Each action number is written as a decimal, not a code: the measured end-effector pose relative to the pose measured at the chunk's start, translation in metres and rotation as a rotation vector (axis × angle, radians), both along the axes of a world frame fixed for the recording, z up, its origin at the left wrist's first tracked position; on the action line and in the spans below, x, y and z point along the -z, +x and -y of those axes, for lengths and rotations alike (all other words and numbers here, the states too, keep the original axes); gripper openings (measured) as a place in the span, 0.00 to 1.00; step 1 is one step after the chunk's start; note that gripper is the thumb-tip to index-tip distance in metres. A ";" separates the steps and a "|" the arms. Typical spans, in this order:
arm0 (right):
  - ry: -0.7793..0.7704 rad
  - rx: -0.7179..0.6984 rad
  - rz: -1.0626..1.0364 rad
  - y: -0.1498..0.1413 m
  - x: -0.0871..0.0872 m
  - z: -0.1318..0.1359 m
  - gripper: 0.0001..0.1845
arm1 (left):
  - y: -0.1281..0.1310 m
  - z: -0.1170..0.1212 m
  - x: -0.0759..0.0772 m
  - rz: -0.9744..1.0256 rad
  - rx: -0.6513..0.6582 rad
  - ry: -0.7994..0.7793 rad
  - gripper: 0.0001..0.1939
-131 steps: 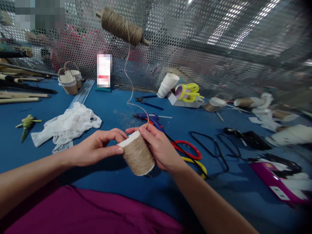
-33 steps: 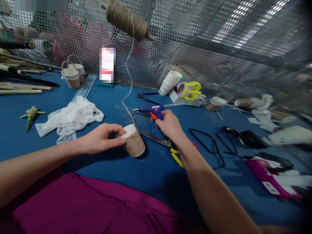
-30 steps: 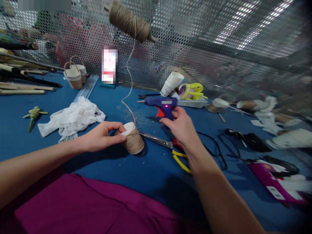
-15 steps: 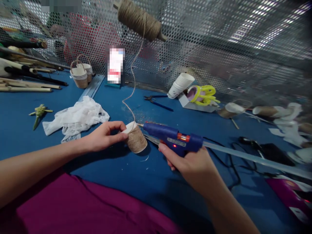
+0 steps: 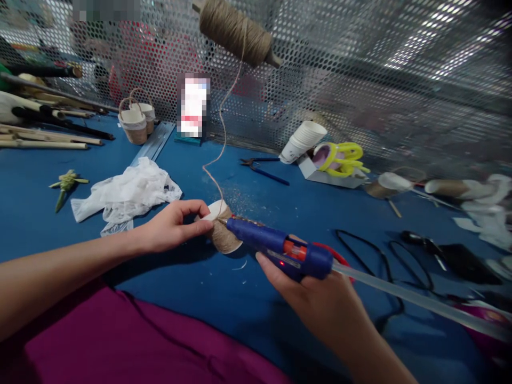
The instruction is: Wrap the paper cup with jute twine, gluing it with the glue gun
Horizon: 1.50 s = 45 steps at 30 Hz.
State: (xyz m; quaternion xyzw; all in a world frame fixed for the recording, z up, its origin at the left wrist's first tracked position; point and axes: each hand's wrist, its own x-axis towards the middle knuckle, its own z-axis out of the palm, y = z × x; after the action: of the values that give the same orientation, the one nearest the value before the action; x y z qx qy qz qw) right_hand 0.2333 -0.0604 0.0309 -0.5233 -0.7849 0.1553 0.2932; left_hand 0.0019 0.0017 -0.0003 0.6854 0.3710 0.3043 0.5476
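My left hand [image 5: 178, 224] pinches the white rim of a small paper cup [image 5: 226, 234] whose side is wrapped in brown twine. The cup lies tilted just above or on the blue table; I cannot tell which. A strand of twine [image 5: 223, 133] runs from it up to a spool [image 5: 236, 33]. In my right hand [image 5: 308, 293] is a blue hot glue gun [image 5: 276, 242], with a long clear glue stick [image 5: 400, 293] out of its back and a red light lit. Its nozzle is at the twine near the cup's rim, seemingly touching it.
White cloth [image 5: 134, 192] lies to the left, near a green twig figure [image 5: 66, 186]. Two twine-wrapped baskets [image 5: 134, 128] and a phone [image 5: 193, 106] stand at the back. Pliers [image 5: 266, 169], stacked paper cups [image 5: 303, 141] and yellow-handled scissors [image 5: 344, 157] lie along the mesh. A black cable [image 5: 376, 256] trails right.
The glue gun has tipped and moved slightly left and down, bringing its nozzle onto the cup's twine near the rim. My left hand keeps its pinch on the cup. The view has shifted slightly.
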 end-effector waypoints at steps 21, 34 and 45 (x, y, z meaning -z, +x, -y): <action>0.260 0.064 0.252 0.011 0.009 0.008 0.15 | -0.002 -0.003 0.003 -0.042 0.032 0.058 0.10; 0.141 0.043 0.105 -0.011 -0.005 0.005 0.10 | -0.001 -0.003 0.002 -0.037 0.038 0.085 0.09; 0.474 -0.106 0.514 0.003 -0.004 0.005 0.24 | -0.002 -0.005 0.003 -0.058 0.058 0.100 0.10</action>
State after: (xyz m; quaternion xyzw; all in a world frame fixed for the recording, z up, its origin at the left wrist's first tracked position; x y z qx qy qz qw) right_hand 0.2362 -0.0650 0.0347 -0.4210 -0.8734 -0.1529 0.1910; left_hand -0.0002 0.0069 -0.0032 0.7311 0.3508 0.2865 0.5103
